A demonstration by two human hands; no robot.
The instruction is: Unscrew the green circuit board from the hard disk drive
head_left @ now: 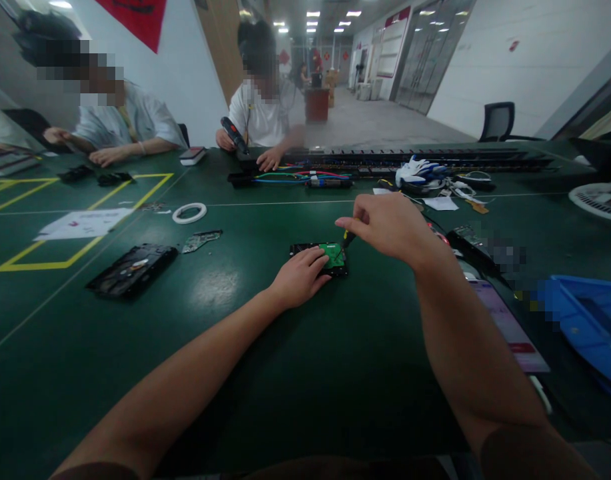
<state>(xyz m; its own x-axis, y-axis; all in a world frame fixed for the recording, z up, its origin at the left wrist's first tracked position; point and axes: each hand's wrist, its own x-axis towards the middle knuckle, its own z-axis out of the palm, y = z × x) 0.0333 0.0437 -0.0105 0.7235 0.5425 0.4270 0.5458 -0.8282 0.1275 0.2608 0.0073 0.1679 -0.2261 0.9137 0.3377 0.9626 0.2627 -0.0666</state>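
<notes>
In front of me a black hard drive [339, 271] lies flat on the green table, its green circuit board [332, 255] facing up. My left hand [301, 275] grips it from the left, fingers over the top and thumb along the near edge. My right hand [385, 223] is closed around a screwdriver with a black and yellow handle [348, 236]. The screwdriver slants down to the right part of the board; whether its tip sits in a screw is too small to tell. The hand hides most of the handle.
Left of me lie another drive [135, 268], a loose circuit board [202, 241], a white tape roll [189, 213] and a paper sheet [82, 224]. To the right are a tablet-like panel [508, 323] and a blue bin [590, 320]. Across the table, a co-worker holds a power screwdriver [234, 135] near gloves [419, 175] and cables.
</notes>
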